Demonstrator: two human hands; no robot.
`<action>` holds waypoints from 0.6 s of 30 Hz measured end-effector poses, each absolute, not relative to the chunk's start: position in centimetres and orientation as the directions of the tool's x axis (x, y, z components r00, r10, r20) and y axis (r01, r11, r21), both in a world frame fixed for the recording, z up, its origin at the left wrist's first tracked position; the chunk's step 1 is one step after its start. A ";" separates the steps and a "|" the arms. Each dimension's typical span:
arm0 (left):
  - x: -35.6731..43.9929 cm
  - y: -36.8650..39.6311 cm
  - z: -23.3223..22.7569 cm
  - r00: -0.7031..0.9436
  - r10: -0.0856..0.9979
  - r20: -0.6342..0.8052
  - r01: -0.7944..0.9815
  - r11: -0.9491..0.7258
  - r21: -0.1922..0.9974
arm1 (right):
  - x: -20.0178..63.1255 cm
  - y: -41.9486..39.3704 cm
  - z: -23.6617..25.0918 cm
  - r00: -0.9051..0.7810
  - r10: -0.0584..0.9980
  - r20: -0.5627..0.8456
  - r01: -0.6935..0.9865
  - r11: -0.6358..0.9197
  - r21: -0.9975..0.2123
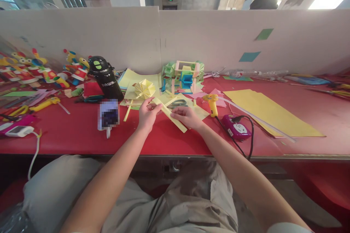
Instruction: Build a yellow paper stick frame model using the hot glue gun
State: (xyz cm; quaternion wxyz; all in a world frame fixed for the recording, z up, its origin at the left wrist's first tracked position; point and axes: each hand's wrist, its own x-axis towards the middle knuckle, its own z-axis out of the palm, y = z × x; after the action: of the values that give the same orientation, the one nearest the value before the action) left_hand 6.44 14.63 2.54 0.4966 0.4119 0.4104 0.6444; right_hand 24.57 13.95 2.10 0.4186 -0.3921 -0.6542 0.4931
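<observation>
Both hands hold a long pale-yellow paper strip (pixel 170 115) just above the red table (pixel 76 131). My left hand (pixel 148 114) pinches the strip's upper left end. My right hand (pixel 187 116) presses on its lower right part. Just behind my left hand lies a folded yellow paper fan (pixel 144 89) on pale-yellow sheets. Grey scissors (pixel 177 103) lie behind the strip.
A yellow glue gun (pixel 212 102) and a purple power socket (pixel 236 127) with a black cord sit to the right. Large yellow sheets (pixel 270 111) lie further right. A black bottle (pixel 106 77), a coloured paper lantern (pixel 183 75) and toy figures (pixel 35 69) stand behind.
</observation>
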 end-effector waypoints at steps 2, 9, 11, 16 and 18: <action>6.4 14.6 2.6 -0.161 0.981 0.106 -0.332 -0.155 0.931 | 24.6 14.0 2.1 -0.347 0.923 0.167 0.110 0.217 -0.970; 6.5 14.8 2.3 -0.090 0.994 0.067 -0.412 -0.099 0.906 | 24.5 14.1 1.9 -0.337 0.923 0.187 0.113 0.237 -0.965; 6.7 14.7 2.3 -0.056 0.998 0.039 -0.413 -0.059 0.909 | 24.5 14.2 1.8 -0.315 0.928 0.201 0.115 0.248 -0.962; 6.8 14.5 2.3 -0.028 0.999 0.025 -0.405 -0.034 0.914 | 24.3 14.3 1.9 -0.308 0.930 0.200 0.106 0.242 -0.964; 6.7 14.6 2.2 -0.040 0.999 0.035 -0.417 -0.049 0.907 | 24.4 14.2 1.9 -0.325 0.927 0.188 0.098 0.231 -0.968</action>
State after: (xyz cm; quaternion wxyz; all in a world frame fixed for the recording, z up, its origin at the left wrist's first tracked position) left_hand 6.71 14.63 2.22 0.5767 0.3842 0.3783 0.6138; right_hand 24.37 14.22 1.94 0.4300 -0.3906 -0.6561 0.4817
